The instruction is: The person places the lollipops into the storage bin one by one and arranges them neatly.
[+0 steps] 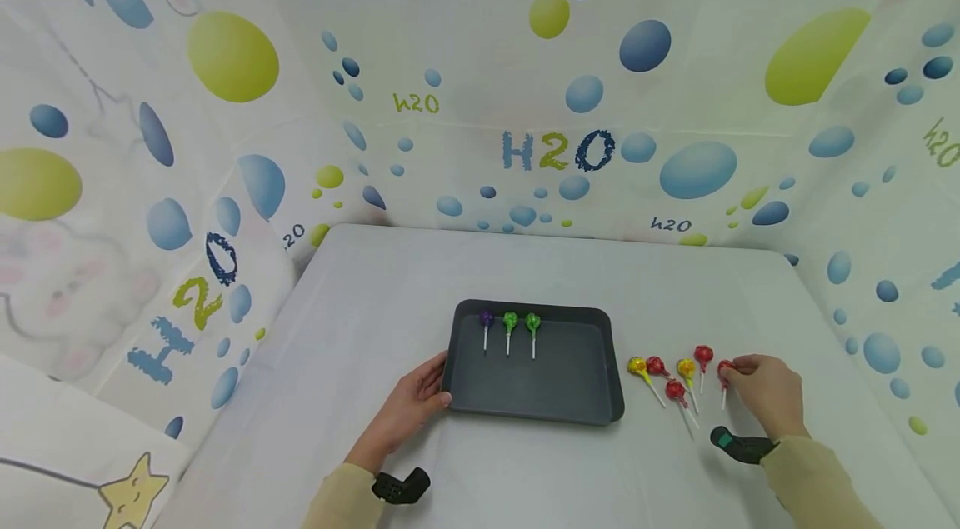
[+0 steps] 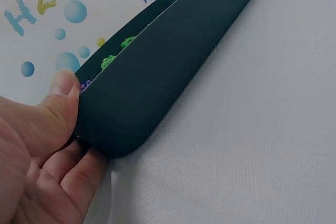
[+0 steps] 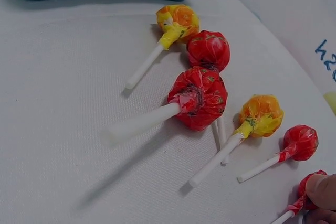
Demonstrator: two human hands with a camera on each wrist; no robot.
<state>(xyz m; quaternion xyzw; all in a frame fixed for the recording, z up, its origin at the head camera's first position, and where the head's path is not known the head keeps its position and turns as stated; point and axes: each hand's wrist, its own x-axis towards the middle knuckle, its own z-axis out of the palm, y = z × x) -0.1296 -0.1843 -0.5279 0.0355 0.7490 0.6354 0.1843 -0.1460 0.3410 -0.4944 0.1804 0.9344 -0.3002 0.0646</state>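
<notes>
My left hand (image 1: 408, 404) holds the left side of a dark grey tray (image 1: 528, 387). In the left wrist view its thumb (image 2: 64, 85) presses the rim while the other fingers lie lower, by the tray's corner. Inside the tray, a purple lollipop (image 1: 487, 319) and two green lollipops (image 1: 511, 321) lie in a row along the far side, sticks toward me. To the right of the tray my right hand (image 1: 768, 396) pinches a red lollipop (image 1: 724, 372) by its wrapped head. Only the fingertips (image 3: 323, 192) show at the right wrist view's lower right corner.
Between tray and right hand lie more lollipops on the white cloth (image 1: 360, 312): two yellow ones (image 3: 262, 115) and three red ones (image 3: 198, 98), some close together. A patterned curtain (image 1: 465, 54) stands behind the table and at its sides.
</notes>
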